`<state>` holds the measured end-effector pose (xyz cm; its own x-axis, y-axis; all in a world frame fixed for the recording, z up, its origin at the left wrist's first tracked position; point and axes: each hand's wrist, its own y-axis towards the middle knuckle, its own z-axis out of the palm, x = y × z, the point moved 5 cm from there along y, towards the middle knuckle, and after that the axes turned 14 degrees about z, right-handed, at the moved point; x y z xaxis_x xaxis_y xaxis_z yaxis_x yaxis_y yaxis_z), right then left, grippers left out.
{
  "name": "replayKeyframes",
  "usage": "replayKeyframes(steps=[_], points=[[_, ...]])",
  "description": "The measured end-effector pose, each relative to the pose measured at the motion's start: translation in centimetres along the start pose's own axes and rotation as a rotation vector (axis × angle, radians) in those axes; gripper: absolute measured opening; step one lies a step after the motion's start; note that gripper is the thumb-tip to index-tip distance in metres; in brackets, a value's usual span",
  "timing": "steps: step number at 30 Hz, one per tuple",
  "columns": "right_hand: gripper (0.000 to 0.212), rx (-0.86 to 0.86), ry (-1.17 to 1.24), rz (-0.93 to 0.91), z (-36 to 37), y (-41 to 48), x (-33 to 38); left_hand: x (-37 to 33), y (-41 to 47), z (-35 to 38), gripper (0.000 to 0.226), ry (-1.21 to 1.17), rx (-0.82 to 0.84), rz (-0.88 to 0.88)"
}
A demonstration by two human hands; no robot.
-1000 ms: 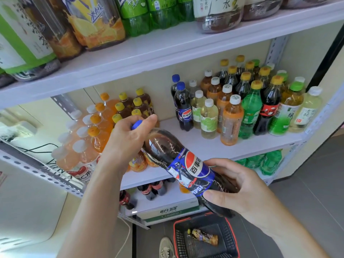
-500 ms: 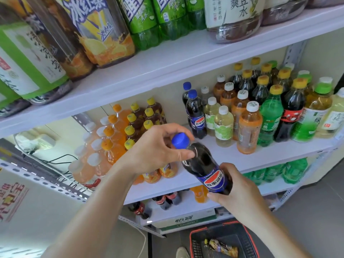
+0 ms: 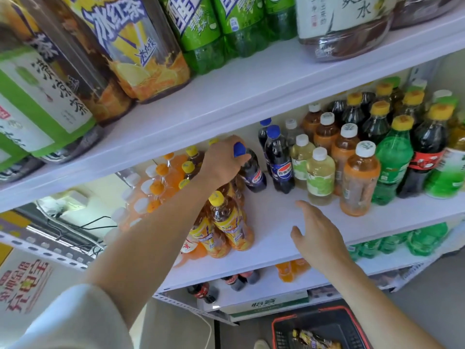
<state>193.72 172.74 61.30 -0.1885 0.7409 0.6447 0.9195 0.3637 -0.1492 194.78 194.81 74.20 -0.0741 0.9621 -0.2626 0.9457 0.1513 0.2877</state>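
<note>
Head view shows the cola bottle point(image 3: 254, 175), held in both hands a second ago, now tilted on the middle shelf point(image 3: 273, 224) at 9 o'clock of the standing cola bottles point(image 3: 279, 163), left hand point(image 3: 221, 162) gripping its neck, right hand point(image 3: 317, 235) released and spread open, so the placing looks nearly finished.

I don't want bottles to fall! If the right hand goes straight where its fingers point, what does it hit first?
Most likely the standing Pepsi bottle, after some bare shelf. The right hand aims up and left at it, though depth is hard to judge.
</note>
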Motion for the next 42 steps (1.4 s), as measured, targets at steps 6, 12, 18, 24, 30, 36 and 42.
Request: replayKeyframes(steps=[6, 12, 18, 24, 30, 36, 42], points=[[0.064, -0.116, 0.173, -0.129, -2.0, 3.9, 4.0, 3.5, 3.2, 1.1, 0.028, 0.073, 0.038, -0.139], [0.065, -0.16, 0.384, -0.139, -3.9, 7.9, 7.1, 4.6, 4.2, 2.6, 0.025, 0.128, 0.048, -0.16], [0.062, -0.195, 0.354, -0.18, -3.5, 12.0, 10.3, 4.8, 5.2, 2.8, 0.039, 0.346, 0.005, -0.099], [0.043, -0.299, 0.229, -0.184, -3.6, 13.3, 11.0, 4.9, 6.1, 3.8, 0.047, 0.428, 0.057, -0.065], [0.03, -0.357, 0.248, -0.249, -4.1, 11.1, 10.9, 5.2, 6.7, 3.4, 0.041, 0.381, 0.025, -0.093], [0.039, -0.286, 0.384, -0.253, -4.9, 7.9, 8.1, 5.7, 7.7, 4.6, 0.045, 0.098, -0.006, -0.16], [0.035, -0.311, 0.483, -0.248, -5.8, 3.5, 5.9, 5.0, 8.1, 5.5, 0.041, 0.097, -0.04, -0.155]])
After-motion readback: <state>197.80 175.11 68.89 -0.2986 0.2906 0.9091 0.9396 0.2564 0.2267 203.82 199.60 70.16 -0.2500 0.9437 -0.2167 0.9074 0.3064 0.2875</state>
